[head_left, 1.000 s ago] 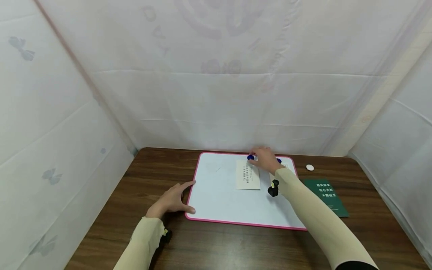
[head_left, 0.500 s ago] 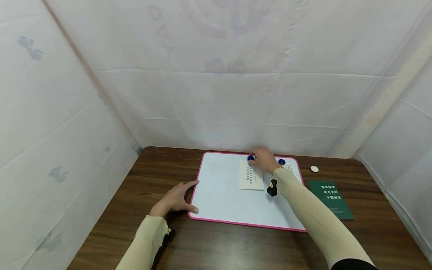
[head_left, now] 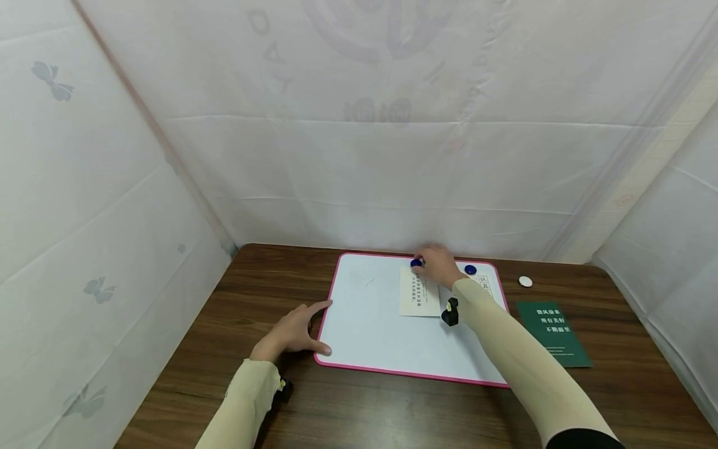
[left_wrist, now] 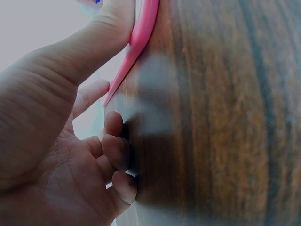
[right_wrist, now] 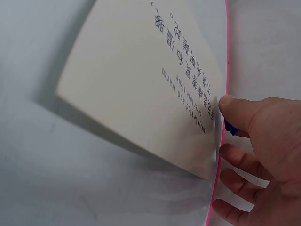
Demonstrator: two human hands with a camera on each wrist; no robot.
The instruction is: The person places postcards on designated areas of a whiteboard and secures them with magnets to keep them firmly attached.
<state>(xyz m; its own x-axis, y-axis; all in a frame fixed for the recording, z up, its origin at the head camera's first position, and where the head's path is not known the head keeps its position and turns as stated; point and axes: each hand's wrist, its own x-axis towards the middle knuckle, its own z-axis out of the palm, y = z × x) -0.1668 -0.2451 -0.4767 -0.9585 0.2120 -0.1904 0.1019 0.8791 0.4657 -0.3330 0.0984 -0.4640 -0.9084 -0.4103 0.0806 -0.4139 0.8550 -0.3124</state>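
Observation:
A pink-edged whiteboard (head_left: 370, 337) lies flat on the table. My right hand (head_left: 439, 265) pinches a blue round magnet (head_left: 416, 263) at the top of a cream card (head_left: 419, 296) with printed text. In the right wrist view the card's lower end (right_wrist: 117, 94) lifts off the board, and the blue magnet (right_wrist: 230, 128) is partly hidden by the thumb. With thumb and index finger spread, my left hand (head_left: 288, 330) touches the board's left edge near the front corner. In the left wrist view the other fingers (left_wrist: 115, 150) of that hand curl loosely beside the board.
A second blue magnet (head_left: 470, 269) sits at the board's top right, above another card (head_left: 483, 284) partly covered by the right sleeve. To the right of the board, a white disc (head_left: 525, 281) and a green card (head_left: 554, 333) lie on the wooden table (head_left: 336, 411). White curtains (head_left: 359, 174) surround it.
The view has shifted slightly, so the board appears farther right. My right hand with the magnet has slid a little left relative to the card. My left hand stays at the board's edge.

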